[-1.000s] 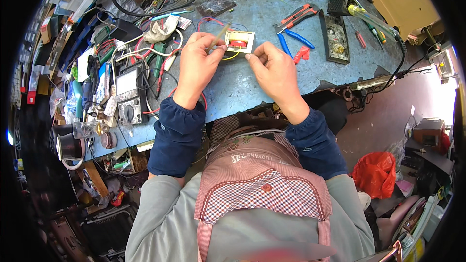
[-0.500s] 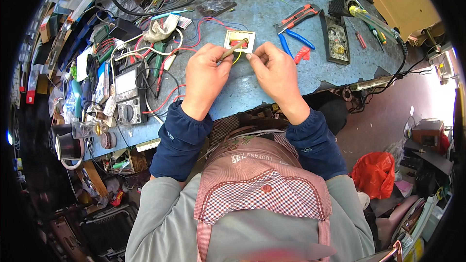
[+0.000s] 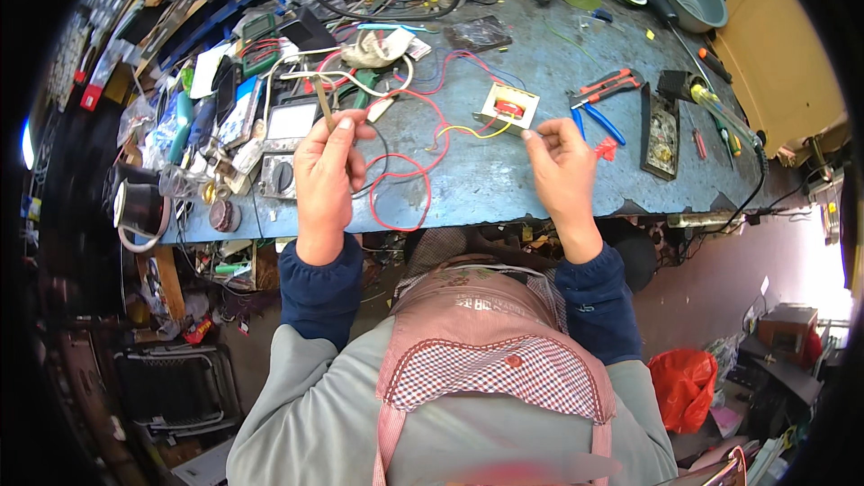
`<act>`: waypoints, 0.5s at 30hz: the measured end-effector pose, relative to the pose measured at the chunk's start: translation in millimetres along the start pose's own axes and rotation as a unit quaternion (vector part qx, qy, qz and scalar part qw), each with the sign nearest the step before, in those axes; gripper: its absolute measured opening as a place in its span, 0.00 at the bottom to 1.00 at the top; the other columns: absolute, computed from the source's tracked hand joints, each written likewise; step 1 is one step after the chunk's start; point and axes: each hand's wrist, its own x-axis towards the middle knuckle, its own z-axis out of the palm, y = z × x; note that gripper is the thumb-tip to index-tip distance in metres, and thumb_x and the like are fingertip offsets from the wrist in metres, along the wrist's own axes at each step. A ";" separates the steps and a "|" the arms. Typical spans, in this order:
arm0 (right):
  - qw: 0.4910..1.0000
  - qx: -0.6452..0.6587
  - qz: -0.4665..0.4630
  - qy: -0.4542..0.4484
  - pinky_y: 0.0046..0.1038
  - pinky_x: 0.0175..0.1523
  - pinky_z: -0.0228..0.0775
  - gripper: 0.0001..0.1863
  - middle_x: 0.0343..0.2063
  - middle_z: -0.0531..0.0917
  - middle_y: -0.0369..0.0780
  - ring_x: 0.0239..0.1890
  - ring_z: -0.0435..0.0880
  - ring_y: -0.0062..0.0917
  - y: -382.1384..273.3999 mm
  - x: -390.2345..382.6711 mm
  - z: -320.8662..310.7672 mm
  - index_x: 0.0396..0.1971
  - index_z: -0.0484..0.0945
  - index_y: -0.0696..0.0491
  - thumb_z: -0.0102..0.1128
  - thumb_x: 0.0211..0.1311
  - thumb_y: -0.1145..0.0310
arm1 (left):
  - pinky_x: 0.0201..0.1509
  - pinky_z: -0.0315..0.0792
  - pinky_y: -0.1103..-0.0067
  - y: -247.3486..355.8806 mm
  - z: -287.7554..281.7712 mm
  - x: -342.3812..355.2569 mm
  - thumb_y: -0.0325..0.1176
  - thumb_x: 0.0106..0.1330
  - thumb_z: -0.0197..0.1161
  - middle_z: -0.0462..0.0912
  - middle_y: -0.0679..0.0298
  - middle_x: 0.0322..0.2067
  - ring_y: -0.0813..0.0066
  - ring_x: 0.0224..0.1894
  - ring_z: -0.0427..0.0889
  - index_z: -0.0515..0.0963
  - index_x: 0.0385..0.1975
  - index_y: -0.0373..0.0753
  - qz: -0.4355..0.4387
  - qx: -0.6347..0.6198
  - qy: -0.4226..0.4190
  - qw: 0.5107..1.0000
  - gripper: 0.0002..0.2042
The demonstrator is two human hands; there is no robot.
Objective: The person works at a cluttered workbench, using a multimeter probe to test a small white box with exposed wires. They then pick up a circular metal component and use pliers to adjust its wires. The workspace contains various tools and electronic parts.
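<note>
My left hand (image 3: 328,175) is closed, pinching a thin brownish stick-like tool (image 3: 324,106) that points up and away over the cluttered left side. The closed thumb and fingers of my right hand (image 3: 565,166) meet at the lower right corner of a small square cream-framed part (image 3: 511,108). Inside that frame is a red and yellow block resembling a coil or small transformer. A yellow wire (image 3: 477,133) runs from the part to the left. Red wire (image 3: 427,193) loops across the bench between my hands.
A multimeter (image 3: 281,175) lies beside my left hand, among cables. Right of the part are blue-handled pliers (image 3: 601,124), a red-and-black cutter (image 3: 607,85), a red scrap (image 3: 607,149) and a dark tray (image 3: 661,130). The blue bench (image 3: 486,198) ends just before my body.
My left hand has drawn left, away from the cream-framed part, and the tool now points upward. My right hand stays at its corner. The view has shifted; the yellow wire stretches out leftward.
</note>
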 end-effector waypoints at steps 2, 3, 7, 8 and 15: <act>0.998 0.052 -0.018 0.030 0.24 0.30 0.71 0.08 0.23 0.84 0.39 0.22 0.78 0.19 5.1 -9.3 -2.5 0.37 0.83 0.59 0.75 0.69 0.73 | 0.26 0.66 0.83 -3.6 -26.7 -6.3 0.32 0.83 0.63 0.86 0.68 0.32 0.89 0.24 0.72 0.86 0.53 0.33 -0.043 0.068 -0.004 0.997 0.11; 0.997 0.053 -0.037 0.034 0.17 0.30 0.64 0.05 0.25 0.82 0.31 0.25 0.74 0.08 0.3 -13.2 -3.8 0.38 0.83 0.59 0.73 0.73 0.75 | 0.28 0.67 0.83 -11.9 -36.5 -4.7 0.32 0.82 0.64 0.86 0.69 0.32 0.89 0.25 0.73 0.86 0.52 0.33 -0.048 0.096 -0.006 0.994 0.10; 0.989 -0.033 -0.143 -0.007 0.27 0.30 0.73 0.06 0.26 0.84 0.40 0.23 0.83 0.24 -11.3 -34.5 -1.7 0.34 0.83 0.57 0.74 0.67 0.76 | 0.38 0.77 0.74 -32.2 -31.7 15.4 0.33 0.72 0.71 0.88 0.61 0.30 0.73 0.33 0.85 0.88 0.45 0.31 0.060 0.339 -0.031 0.938 0.11; 0.987 -0.057 -0.147 -0.038 0.28 0.30 0.74 0.06 0.27 0.84 0.40 0.24 0.84 0.27 -10.6 -33.9 -0.7 0.34 0.83 0.57 0.75 0.66 0.75 | 0.40 0.78 0.72 -35.3 -23.2 30.0 0.34 0.70 0.72 0.89 0.59 0.31 0.70 0.32 0.86 0.88 0.44 0.31 0.090 0.387 -0.040 0.917 0.12; 0.977 -0.099 -0.164 -0.089 0.35 0.32 0.75 0.07 0.28 0.85 0.44 0.27 0.86 0.36 -11.5 -29.8 -4.0 0.34 0.83 0.55 0.76 0.64 0.73 | 0.49 0.82 0.58 -72.2 -20.5 90.7 0.37 0.61 0.77 0.90 0.43 0.36 0.43 0.42 0.91 0.90 0.42 0.32 0.141 0.574 -0.032 0.806 0.15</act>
